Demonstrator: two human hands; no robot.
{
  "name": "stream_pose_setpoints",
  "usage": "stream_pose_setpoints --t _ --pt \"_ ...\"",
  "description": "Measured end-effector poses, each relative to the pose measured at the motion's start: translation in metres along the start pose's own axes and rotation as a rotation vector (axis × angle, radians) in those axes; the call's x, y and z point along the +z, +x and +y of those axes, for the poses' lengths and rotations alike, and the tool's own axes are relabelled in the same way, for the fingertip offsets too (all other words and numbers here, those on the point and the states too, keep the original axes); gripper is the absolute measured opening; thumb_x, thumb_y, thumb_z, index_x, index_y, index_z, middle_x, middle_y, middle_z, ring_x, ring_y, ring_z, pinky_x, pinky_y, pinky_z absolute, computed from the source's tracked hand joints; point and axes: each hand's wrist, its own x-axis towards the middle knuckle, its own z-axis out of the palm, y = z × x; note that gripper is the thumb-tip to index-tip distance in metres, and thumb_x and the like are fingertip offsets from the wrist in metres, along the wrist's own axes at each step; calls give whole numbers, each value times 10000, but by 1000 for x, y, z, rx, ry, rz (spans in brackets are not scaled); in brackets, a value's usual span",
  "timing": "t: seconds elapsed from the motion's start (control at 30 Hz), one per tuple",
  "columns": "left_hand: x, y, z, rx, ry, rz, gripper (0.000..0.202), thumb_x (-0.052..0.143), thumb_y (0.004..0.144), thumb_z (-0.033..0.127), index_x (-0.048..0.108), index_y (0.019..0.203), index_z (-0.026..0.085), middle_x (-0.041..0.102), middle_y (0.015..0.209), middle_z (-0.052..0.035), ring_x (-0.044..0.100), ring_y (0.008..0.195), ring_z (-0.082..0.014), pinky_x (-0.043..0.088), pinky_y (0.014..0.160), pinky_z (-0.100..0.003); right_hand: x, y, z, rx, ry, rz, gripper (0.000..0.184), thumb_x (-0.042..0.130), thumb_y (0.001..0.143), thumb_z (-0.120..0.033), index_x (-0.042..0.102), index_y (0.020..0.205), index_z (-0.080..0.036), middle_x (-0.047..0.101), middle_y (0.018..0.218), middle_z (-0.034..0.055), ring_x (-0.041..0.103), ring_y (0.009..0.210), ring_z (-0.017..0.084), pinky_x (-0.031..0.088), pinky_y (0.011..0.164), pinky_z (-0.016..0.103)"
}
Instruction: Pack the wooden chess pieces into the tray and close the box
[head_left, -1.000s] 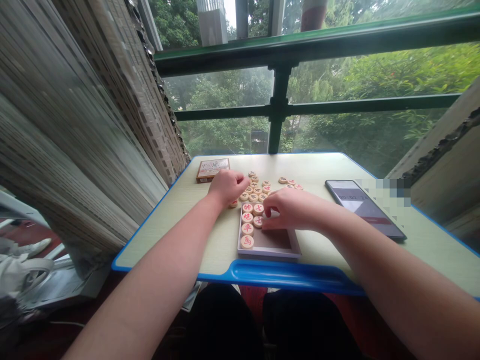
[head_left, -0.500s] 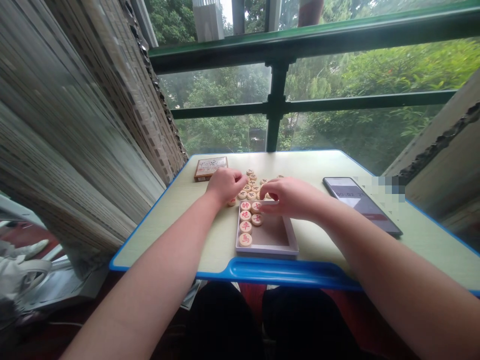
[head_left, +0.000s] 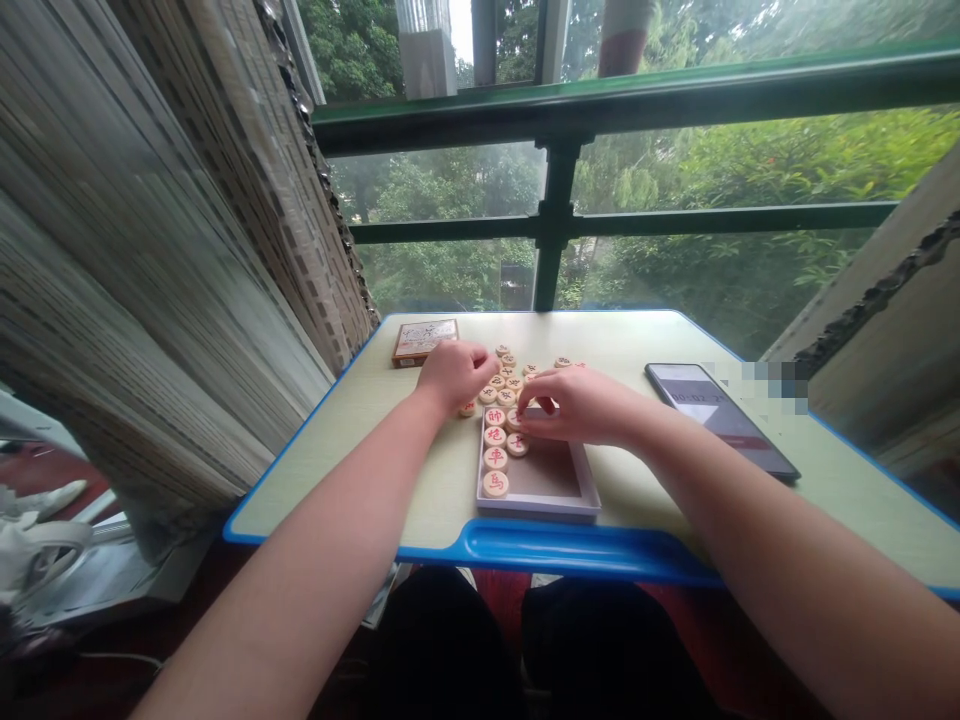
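My right hand (head_left: 581,402) is over the box tray (head_left: 592,490), fingers curled down with the tips at a xiangqi piece (head_left: 514,419) in the second column. Red-lettered discs stand in the tray's left column, among them a piece (head_left: 495,484) at the near end; another red piece (head_left: 517,444) lies beside that column. My left hand (head_left: 456,376) is closed beyond the tray's left corner, its fingertips close to the loose pieces; what it holds, if anything, is hidden. Several dark-lettered pieces (head_left: 507,397) lie loose behind the tray, partly covered by my right hand.
A box lid (head_left: 424,340) with writing lies at the back left of the table (head_left: 337,450). At the right lies a phone (head_left: 720,420) with a timer on its screen. The blue edge trough (head_left: 577,545) runs in front of the tray. Window railings (head_left: 559,180) stand behind.
My right hand's fingers have come down slightly closer to the piece in the second column. My left hand stays nearly where it was. The whole view has shifted slightly.
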Motion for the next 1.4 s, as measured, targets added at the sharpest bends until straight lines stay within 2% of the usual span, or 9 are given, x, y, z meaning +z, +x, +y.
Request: stream_pose_setpoints --t 0.3,0.5,0.63,0.77,0.87,0.97,1.1,1.2,1.4 --pt "2 1 -2 -3 12 -12 381 451 750 340 404 412 169 421 406 4 324 463 -97 248 502 -259 -1 2 8 3 34 52 276 543 776 -413 682 827 -180 641 748 35 486 598 114 295 548 225" --pt "2 0 -4 -8 9 -34 392 447 750 352 408 404 171 443 405 4 329 455 -97 259 513 -258 3 9 26 187 -8 231 336 429 848 -372 673 783 -150 637 723 57 511 623 131 330 571 230" --pt "2 -2 -3 -10 14 -41 394 438 755 365 413 413 171 441 410 6 345 459 -99 260 516 -256 11 12 45 282 -12 360 294 434 850 -323 669 896 -153 640 866 76 543 710 144 379 649 240" --pt "1 -2 -3 -10 6 -67 409 424 767 388 419 420 173 454 416 2 376 469 -106 266 519 -256 16 14 58 353 30 405 319 422 854 -207 622 1095 -148 625 1017 99 574 835 154 413 751 251" --pt "2 -2 -3 -9 8 -84 415 417 774 394 407 422 174 450 416 1 372 470 -106 268 521 -257 19 16 61 331 14 371 328 422 848 -156 626 1104 -142 621 1081 116 555 964 184 408 847 283" --pt "4 -1 -3 -12 18 -89 412 414 773 394 391 427 172 431 416 6 350 464 -102 265 522 -255 19 17 60 314 37 345 339 417 803 -71 663 1031 -126 641 1047 115 575 929 177 424 842 272" --pt "3 -1 -4 -36 24 -94 419 413 775 403 384 429 170 405 415 12 339 471 -99 262 524 -253 17 19 59 375 136 478 455 379 700 39 672 1004 -129 666 958 81 604 863 156 455 810 254" --pt "3 -1 -4 -43 33 -98 420 416 776 400 390 426 168 401 417 14 328 472 -96 262 530 -254 20 21 60 339 214 563 508 357 656 73 685 965 -162 650 1066 63 591 975 159 444 884 274" --pt "4 2 -10 -111 63 -76 411 419 774 404 445 437 172 459 429 -5 355 483 -110 256 526 -264 31 24 58 194 199 405 477 385 647 67 721 850 -205 656 1083 36 583 1009 174 434 919 296"
